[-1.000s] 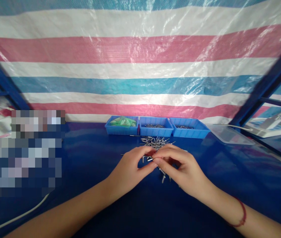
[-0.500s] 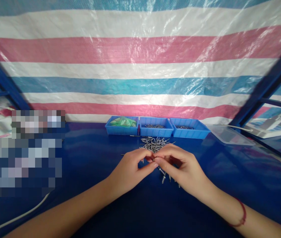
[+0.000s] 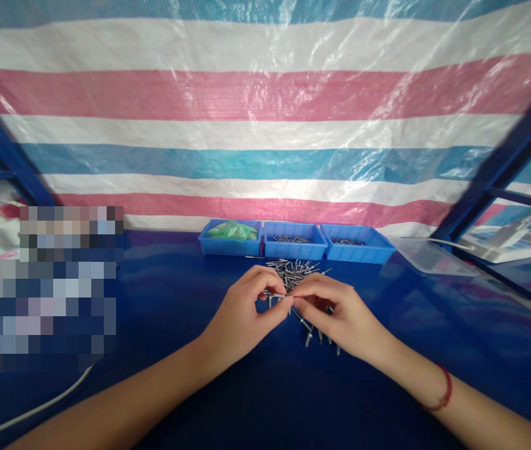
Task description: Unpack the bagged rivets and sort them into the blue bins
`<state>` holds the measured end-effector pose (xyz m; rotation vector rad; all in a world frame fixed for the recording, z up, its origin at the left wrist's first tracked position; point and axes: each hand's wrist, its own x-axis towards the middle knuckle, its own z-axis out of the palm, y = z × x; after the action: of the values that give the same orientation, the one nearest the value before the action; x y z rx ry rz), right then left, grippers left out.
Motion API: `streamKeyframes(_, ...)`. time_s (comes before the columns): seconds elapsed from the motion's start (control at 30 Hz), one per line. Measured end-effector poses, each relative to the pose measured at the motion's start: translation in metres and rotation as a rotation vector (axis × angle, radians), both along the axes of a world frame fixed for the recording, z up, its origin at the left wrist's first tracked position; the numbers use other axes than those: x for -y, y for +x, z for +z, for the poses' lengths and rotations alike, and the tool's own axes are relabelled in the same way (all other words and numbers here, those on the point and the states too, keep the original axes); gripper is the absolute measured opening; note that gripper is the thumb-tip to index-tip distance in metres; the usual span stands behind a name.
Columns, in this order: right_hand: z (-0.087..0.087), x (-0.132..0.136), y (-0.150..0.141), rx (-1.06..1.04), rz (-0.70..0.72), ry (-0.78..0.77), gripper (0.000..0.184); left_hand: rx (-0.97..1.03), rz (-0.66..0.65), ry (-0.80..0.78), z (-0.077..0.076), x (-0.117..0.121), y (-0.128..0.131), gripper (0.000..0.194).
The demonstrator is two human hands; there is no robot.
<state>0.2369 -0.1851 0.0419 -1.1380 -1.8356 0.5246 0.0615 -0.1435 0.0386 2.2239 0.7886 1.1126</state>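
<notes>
My left hand (image 3: 241, 312) and my right hand (image 3: 335, 312) meet fingertip to fingertip over the blue table (image 3: 176, 375). Both pinch a small metal pin (image 3: 278, 295) between thumb and forefinger. Just behind the fingers lies a pile of small metal pins (image 3: 296, 269), and a few loose pins (image 3: 314, 337) lie under my right hand. A red cord bracelet (image 3: 441, 390) circles my right wrist.
Three blue bins stand in a row at the back: the left bin (image 3: 230, 236) holds green pieces, the middle bin (image 3: 294, 239) and right bin (image 3: 356, 242) hold metal pins. A clear plastic lid (image 3: 434, 256) lies right of them. A white cable (image 3: 30, 409) runs at the lower left. A striped tarp hangs behind.
Both hands have shifted slightly left and away from me, still pinched together on the pin. The pile and bins have not moved.
</notes>
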Motion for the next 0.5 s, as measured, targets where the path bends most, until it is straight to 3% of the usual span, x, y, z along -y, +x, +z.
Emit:
streamKeyframes(0.13,0.0,-0.002,0.001,-0.143,0.012,-0.149,0.021,-0.045,0.007,-0.045,-0.002,0.0,-0.001,0.016)
streamKeyframes(0.2,-0.001,-0.007,0.007,-0.298,-0.095,-0.253,0.024,-0.089,0.013,-0.045,-0.004,-0.002,-0.002,0.026)
streamKeyframes(0.27,-0.001,-0.015,0.019,-0.441,-0.24,-0.287,0.026,-0.172,-0.012,-0.002,-0.005,-0.003,-0.002,0.024)
streamKeyframes(0.4,0.0,-0.036,0.052,-0.604,-0.502,-0.227,0.023,-0.389,-0.052,0.158,-0.008,-0.003,-0.002,0.016)
streamKeyframes(0.5,0.001,-0.046,0.072,-0.663,-0.612,-0.217,0.02,-0.49,0.011,0.234,-0.01,-0.003,-0.003,0.022)
